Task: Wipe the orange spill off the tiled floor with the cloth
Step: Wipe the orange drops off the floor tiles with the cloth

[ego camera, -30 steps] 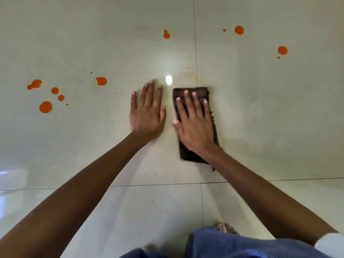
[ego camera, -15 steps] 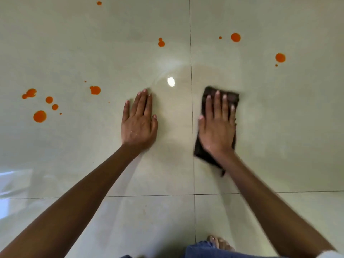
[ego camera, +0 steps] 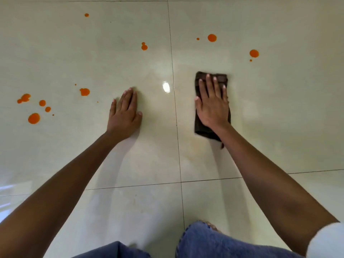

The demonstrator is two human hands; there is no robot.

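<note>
A dark brown folded cloth (ego camera: 201,128) lies flat on the pale tiled floor (ego camera: 279,127), just right of a grout line. My right hand (ego camera: 212,107) presses on it with straight fingers. My left hand (ego camera: 124,116) rests flat on the floor to the left of the grout line, fingers straight, holding nothing. Orange spill drops dot the floor: a cluster at far left (ego camera: 34,118), one blot (ego camera: 84,91) left of my left hand, a double drop (ego camera: 144,47) ahead, and two round drops (ego camera: 212,37) (ego camera: 253,53) beyond the cloth.
My knees in blue jeans (ego camera: 204,241) fill the bottom edge, with toes showing beside the grout line. A bright light reflection (ego camera: 166,87) sits between my hands. A faint wet smear marks the tile around and below the cloth.
My right hand slid the cloth to the right across the grout line onto the right tile. My left hand stayed planted on the floor.
</note>
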